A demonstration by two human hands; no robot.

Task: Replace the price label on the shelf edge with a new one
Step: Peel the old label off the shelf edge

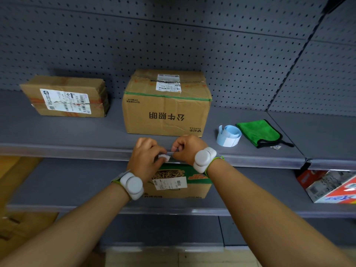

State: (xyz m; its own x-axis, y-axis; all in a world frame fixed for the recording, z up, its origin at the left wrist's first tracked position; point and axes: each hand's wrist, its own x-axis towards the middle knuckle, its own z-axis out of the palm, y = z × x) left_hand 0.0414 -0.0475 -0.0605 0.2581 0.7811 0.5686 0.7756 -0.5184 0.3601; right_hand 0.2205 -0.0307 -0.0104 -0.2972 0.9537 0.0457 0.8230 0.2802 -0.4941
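Note:
A small white price label [164, 156] sits at the clear plastic strip on the shelf edge [77, 151], in front of the big cardboard box. My left hand [145, 157] pinches the label's left end against the strip. My right hand [185, 149] pinches at its right end, fingers curled on the strip's top lip. Most of the label is hidden by my fingers. A curled strip of blank light-blue and white labels [228, 135] lies on the shelf to the right of my hands.
On the shelf stand a large cardboard box [165, 105] just behind my hands and a smaller flat box [65, 96] at the left. A green cloth [259, 132] lies at the right. Below, a green-topped carton [177, 182] and a red-white package [331, 185] occupy the lower shelf.

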